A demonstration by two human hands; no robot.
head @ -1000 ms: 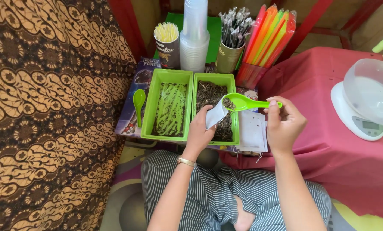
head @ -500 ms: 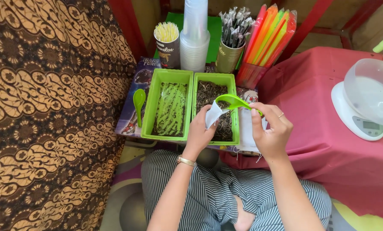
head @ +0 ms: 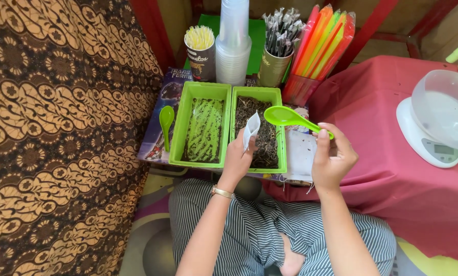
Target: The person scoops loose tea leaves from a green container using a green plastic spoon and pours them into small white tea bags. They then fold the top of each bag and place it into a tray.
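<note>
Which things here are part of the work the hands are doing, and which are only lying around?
In use:
left hand holding a small white paper bag
right hand holding a green spoon
right green tray of dark dried leaves

Lying about:
second green spoon
left green tray
stack of clear cups
kitchen scale
coloured straws

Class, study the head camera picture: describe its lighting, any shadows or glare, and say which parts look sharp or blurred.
Head view: soft, even daylight with only faint shadows; mild sheen on the green spoon in the right hand and on the clear scale bowl; the left hand, white paper pouch and green trays look sharp, no clear motion blur.
</note>
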